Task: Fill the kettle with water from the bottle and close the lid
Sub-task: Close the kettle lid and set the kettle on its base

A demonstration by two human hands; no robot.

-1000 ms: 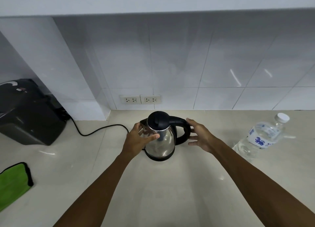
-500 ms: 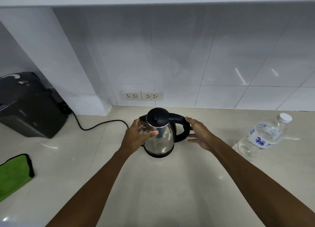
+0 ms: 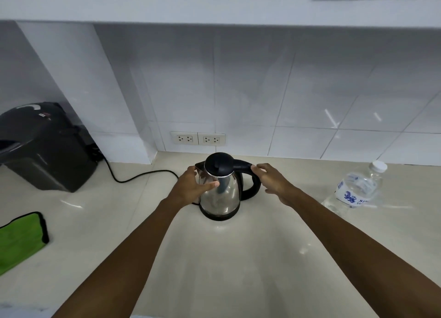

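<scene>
A steel kettle (image 3: 223,197) with a black lid (image 3: 218,163) and black handle stands on its base in the middle of the counter, lid down. My left hand (image 3: 191,186) wraps the kettle's left side below the spout, thumb across the steel front. My right hand (image 3: 274,181) hovers at the handle, fingertips touching its top, fingers spread and not closed around it. A clear plastic water bottle (image 3: 355,190) with a white cap and blue label stands at the right, apart from both hands.
A black appliance (image 3: 45,148) sits at the back left, its cord (image 3: 140,175) trailing along the counter toward the kettle. A green cloth (image 3: 20,239) lies at the left edge. Two wall sockets (image 3: 198,138) are behind the kettle. The beige counter (image 3: 226,270) stretches toward me.
My right hand has slid up so its fingertips rest on the top of the handle. My left hand keeps its hold on the kettle's side. The view has tilted upward slightly.
</scene>
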